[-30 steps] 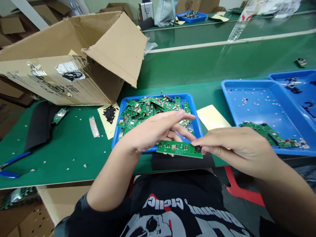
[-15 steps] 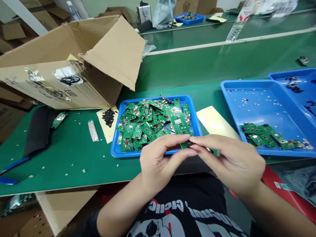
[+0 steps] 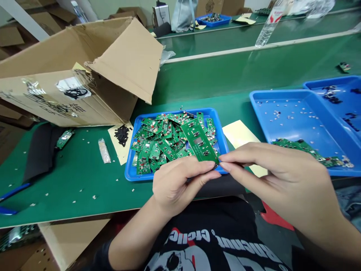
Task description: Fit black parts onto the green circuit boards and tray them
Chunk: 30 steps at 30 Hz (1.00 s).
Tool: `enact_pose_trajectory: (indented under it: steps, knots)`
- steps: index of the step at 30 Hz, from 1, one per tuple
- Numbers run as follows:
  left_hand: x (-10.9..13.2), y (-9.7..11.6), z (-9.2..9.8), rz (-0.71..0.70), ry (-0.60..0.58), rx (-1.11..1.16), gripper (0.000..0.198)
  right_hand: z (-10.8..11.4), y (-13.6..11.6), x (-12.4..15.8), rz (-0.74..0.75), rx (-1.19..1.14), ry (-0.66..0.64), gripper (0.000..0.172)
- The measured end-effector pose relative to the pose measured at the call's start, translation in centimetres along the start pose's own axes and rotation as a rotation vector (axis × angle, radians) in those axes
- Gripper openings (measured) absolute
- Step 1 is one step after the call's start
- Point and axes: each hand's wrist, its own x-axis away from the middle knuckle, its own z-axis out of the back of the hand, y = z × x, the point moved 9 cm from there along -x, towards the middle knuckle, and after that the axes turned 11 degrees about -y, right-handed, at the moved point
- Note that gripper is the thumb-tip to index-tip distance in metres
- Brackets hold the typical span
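A green circuit board (image 3: 198, 142) with small parts on its face is tilted above a heap of similar boards. My left hand (image 3: 180, 180) pinches its near end between thumb and forefinger. At the board's near right corner, my right hand (image 3: 278, 177) has its thumb and forefinger drawn together. Whatever lies between those fingertips is too small to make out. A small dark part shows at the board's edge by the left fingertips. Under the held board stands a blue tray (image 3: 130, 165) piled with circuit boards (image 3: 158, 141).
To the right, a larger blue tray (image 3: 293, 124) holds boards and small pale bits. Left of the heap, black strips (image 3: 122, 134) lie on yellow paper, beside a small clear packet (image 3: 104, 151). An open cardboard box (image 3: 113, 90) stands behind, and blue-handled tool (image 3: 14, 192) lies far left.
My right hand has shifted right, its fingertips now at the board's corner. The held board has turned, showing more of its face. My left hand keeps its pinch.
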Motion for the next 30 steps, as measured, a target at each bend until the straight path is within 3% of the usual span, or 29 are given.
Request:
enact_pose_trajectory:
  steps: [6,12,16,23,26,30]
  knots:
    - [-1.0,0.4,-0.1,-0.066,-0.142,0.056,0.027,-0.2,-1.2,0.7,0.182,0.196,-0.013,0.018]
    - [-1.4,-0.6,-0.3,0.044,-0.277,0.234,0.017,-0.1,-1.7,0.8,0.266,0.177,-0.057,0.011]
    - [-1.9,-0.9,-0.6,0.069,-0.294,0.351,0.035,0.0,-2.3,0.4,0.281,0.078,-0.063,0.010]
    - [-2.5,-2.2,-0.9,0.130,-0.121,0.507,0.035,0.3,-2.3,-0.1,0.205,0.042,0.018,0.017]
    - [-2.7,-2.6,-0.9,0.070,-0.045,0.544,0.036,0.4,-2.0,-0.1,0.177,0.036,0.054,0.014]
    - [-2.8,-2.4,0.0,-0.062,0.071,0.430,0.046,0.7,-0.7,-0.2,0.032,0.000,0.096,0.009]
